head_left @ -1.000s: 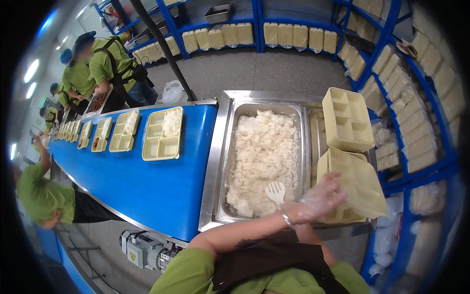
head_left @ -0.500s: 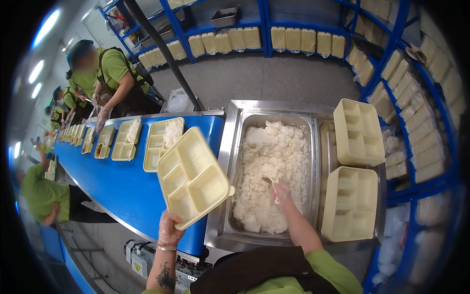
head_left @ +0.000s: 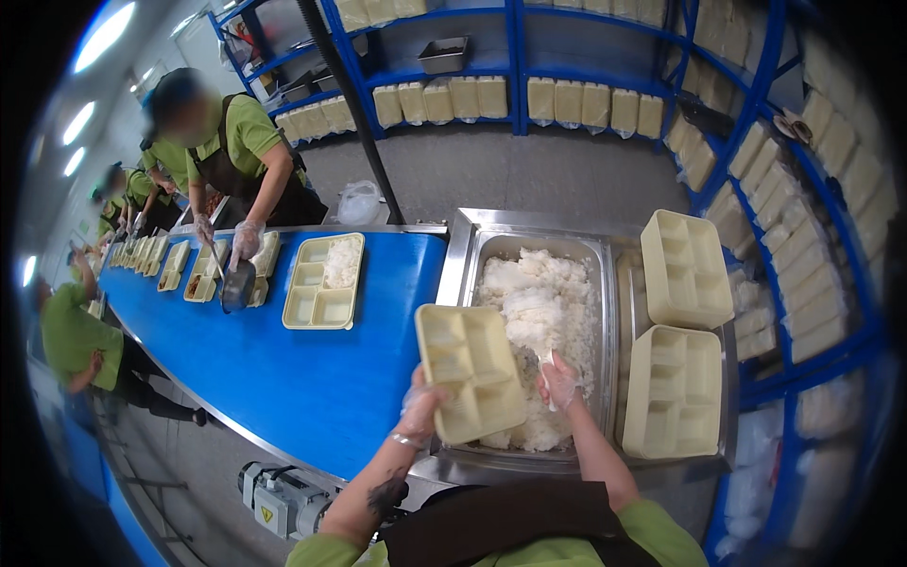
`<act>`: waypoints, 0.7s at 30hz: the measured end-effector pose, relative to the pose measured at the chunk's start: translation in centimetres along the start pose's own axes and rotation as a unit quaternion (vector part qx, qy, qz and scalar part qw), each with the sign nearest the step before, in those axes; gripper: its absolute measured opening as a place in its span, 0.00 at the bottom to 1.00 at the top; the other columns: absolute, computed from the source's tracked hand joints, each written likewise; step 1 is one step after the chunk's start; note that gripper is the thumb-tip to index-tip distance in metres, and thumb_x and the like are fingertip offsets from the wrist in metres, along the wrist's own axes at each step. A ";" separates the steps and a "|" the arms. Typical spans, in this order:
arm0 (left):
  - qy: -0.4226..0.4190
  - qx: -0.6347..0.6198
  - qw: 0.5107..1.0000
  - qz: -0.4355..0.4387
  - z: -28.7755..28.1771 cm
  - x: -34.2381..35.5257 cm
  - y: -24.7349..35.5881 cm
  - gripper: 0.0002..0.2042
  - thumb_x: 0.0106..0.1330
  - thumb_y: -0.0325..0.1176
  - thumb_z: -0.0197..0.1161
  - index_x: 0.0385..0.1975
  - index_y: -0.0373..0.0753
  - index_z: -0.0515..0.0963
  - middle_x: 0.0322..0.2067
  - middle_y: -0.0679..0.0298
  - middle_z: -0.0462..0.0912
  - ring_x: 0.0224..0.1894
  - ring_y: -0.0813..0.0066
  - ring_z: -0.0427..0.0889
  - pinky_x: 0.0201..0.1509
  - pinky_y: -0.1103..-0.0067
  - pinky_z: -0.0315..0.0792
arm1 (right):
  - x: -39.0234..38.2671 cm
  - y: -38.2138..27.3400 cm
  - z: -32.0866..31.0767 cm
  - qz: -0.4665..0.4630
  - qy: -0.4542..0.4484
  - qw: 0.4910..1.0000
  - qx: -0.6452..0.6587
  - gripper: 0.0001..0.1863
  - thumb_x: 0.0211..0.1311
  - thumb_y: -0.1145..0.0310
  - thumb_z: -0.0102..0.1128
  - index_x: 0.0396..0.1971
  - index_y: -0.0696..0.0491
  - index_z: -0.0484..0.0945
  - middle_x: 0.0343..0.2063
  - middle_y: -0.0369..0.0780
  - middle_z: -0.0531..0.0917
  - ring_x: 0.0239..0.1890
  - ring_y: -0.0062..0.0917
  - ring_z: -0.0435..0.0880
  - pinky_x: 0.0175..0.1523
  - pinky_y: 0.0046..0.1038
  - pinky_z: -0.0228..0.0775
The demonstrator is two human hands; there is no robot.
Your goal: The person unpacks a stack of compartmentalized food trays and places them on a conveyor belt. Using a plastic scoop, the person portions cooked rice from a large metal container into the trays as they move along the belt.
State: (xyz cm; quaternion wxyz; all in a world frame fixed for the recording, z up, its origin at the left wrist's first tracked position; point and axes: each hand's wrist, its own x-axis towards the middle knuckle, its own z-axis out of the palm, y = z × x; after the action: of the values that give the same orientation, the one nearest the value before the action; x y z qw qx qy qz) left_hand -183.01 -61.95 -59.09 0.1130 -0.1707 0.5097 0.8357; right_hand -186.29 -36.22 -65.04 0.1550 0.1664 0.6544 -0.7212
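Observation:
My left hand (head_left: 422, 408), in a clear glove, grips a pale yellow compartment tray (head_left: 470, 373) by its left edge. The tray is tilted over the left side of a steel pan (head_left: 607, 283) of white rice (head_left: 543, 302), and its compartments look empty. My right hand (head_left: 561, 384), also gloved, is closed round the white handle of a rice paddle (head_left: 549, 363) just right of the tray. The paddle's blade cannot be made out against the rice.
Two stacks of trays (head_left: 687, 269) (head_left: 673, 392) stand right of the pan. On the blue conveyor belt (head_left: 227, 369), a tray (head_left: 323, 281) has rice in one compartment. Farther left, a co-worker (head_left: 241, 156) holds a dark ladle (head_left: 238, 286) over more trays. Blue shelving (head_left: 517, 76) lines the back.
The tray in my left hand has moved right, from above the belt to the pan's edge. My right hand stays at the rice with the paddle. A co-worker's ladle has come over the trays.

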 end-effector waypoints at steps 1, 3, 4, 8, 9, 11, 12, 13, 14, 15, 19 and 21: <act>-0.019 -0.012 1.000 0.010 0.6 1.3 -1.3 0.36 0.40 0.15 0.49 0.57 0.39 0.54 0.46 0.54 0.69 0.46 0.60 0.73 0.44 0.71 0.75 | -0.5 -0.6 0.6 0.003 0.019 0.999 -0.044 0.20 0.62 0.68 0.43 0.55 0.51 0.62 0.16 0.39 0.72 0.14 0.23 0.72 0.17 0.26 0.66; -0.002 -0.014 1.000 -0.003 3.2 2.2 -2.3 0.36 0.40 0.16 0.50 0.58 0.41 0.54 0.45 0.56 0.70 0.46 0.62 0.72 0.45 0.71 0.74 | -0.5 0.1 0.9 -0.176 0.108 0.917 -0.342 0.25 0.62 0.70 0.42 0.60 0.48 0.56 0.18 0.43 0.74 0.20 0.29 0.75 0.24 0.31 0.70; 0.001 -0.029 1.000 -0.011 4.3 2.3 -2.5 0.36 0.40 0.16 0.49 0.57 0.41 0.55 0.45 0.57 0.70 0.46 0.62 0.72 0.45 0.71 0.74 | -0.7 0.2 1.2 -0.257 0.147 0.828 -0.477 0.28 0.61 0.71 0.41 0.63 0.47 0.53 0.19 0.45 0.74 0.22 0.33 0.77 0.28 0.33 0.72; 0.013 -0.085 0.996 -0.033 5.1 2.1 -3.4 0.34 0.40 0.16 0.47 0.55 0.42 0.57 0.44 0.57 0.70 0.45 0.62 0.73 0.44 0.72 0.74 | -2.3 -2.0 2.7 -0.092 0.127 0.784 -0.600 0.28 0.61 0.72 0.40 0.63 0.45 0.54 0.21 0.48 0.75 0.27 0.38 0.77 0.34 0.36 0.72; 0.003 -0.091 0.995 -0.032 4.6 1.8 -3.3 0.34 0.40 0.16 0.47 0.55 0.42 0.58 0.44 0.57 0.70 0.45 0.62 0.73 0.44 0.72 0.74 | -3.3 -3.5 3.0 -0.075 0.122 0.796 -0.588 0.27 0.61 0.71 0.41 0.63 0.46 0.55 0.20 0.47 0.75 0.25 0.35 0.77 0.32 0.35 0.72; -0.020 -0.105 0.994 -0.033 3.4 1.0 -2.6 0.33 0.40 0.16 0.45 0.54 0.42 0.59 0.43 0.57 0.71 0.44 0.61 0.73 0.44 0.71 0.74 | -4.8 -4.7 2.4 -0.068 0.101 0.878 -0.463 0.26 0.62 0.70 0.41 0.62 0.46 0.56 0.19 0.44 0.75 0.21 0.29 0.76 0.27 0.30 0.71; -0.032 -0.102 0.994 -0.032 2.7 0.8 -2.4 0.34 0.39 0.15 0.44 0.54 0.40 0.59 0.43 0.57 0.71 0.44 0.61 0.74 0.44 0.71 0.74 | -5.3 -4.9 1.3 -0.082 0.080 0.933 -0.343 0.26 0.63 0.69 0.41 0.62 0.47 0.57 0.19 0.42 0.74 0.19 0.26 0.75 0.24 0.28 0.70; -0.043 -0.092 0.995 -0.023 2.1 0.8 -2.4 0.34 0.39 0.15 0.44 0.55 0.40 0.59 0.43 0.57 0.71 0.44 0.60 0.74 0.44 0.71 0.74 | -6.0 -5.2 0.8 -0.093 0.056 0.971 -0.214 0.25 0.63 0.68 0.41 0.62 0.47 0.57 0.19 0.40 0.74 0.16 0.23 0.73 0.21 0.25 0.69; -0.054 -0.082 0.995 -0.014 1.4 0.8 -2.6 0.35 0.38 0.15 0.44 0.56 0.39 0.59 0.44 0.57 0.71 0.44 0.60 0.74 0.44 0.71 0.74 | -6.8 -6.0 0.8 -0.063 0.047 0.987 -0.139 0.24 0.65 0.66 0.41 0.61 0.48 0.59 0.16 0.35 0.72 0.12 0.16 0.68 0.16 0.19 0.63; -0.065 -0.071 0.995 -0.006 1.0 0.8 -2.5 0.36 0.38 0.15 0.44 0.56 0.39 0.58 0.44 0.57 0.71 0.44 0.60 0.74 0.44 0.71 0.74 | -7.0 -6.4 0.8 -0.033 0.011 0.991 -0.126 0.23 0.64 0.66 0.41 0.60 0.47 0.60 0.15 0.35 0.72 0.12 0.16 0.68 0.16 0.19 0.63; -0.127 -0.128 0.984 0.011 0.2 0.2 -2.4 0.36 0.40 0.18 0.44 0.58 0.42 0.58 0.44 0.57 0.72 0.44 0.63 0.74 0.46 0.74 0.73 | -7.4 -5.0 0.1 0.047 -0.073 0.985 -0.149 0.22 0.64 0.67 0.40 0.59 0.47 0.63 0.13 0.34 0.71 0.11 0.15 0.67 0.15 0.19 0.62; -0.119 -0.165 0.979 0.010 0.4 -0.8 -1.7 0.36 0.40 0.19 0.44 0.58 0.41 0.58 0.45 0.56 0.72 0.45 0.62 0.74 0.48 0.73 0.72 | -8.0 -4.4 0.1 0.052 -0.087 0.981 -0.167 0.22 0.64 0.67 0.41 0.59 0.47 0.63 0.13 0.34 0.71 0.11 0.15 0.67 0.15 0.19 0.62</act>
State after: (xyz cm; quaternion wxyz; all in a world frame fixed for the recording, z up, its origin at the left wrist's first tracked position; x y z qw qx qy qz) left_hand -181.77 -60.84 -59.98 0.1348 -0.0813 0.3496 0.9236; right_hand -181.11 -35.85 -57.54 0.2747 0.1087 0.7397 -0.6046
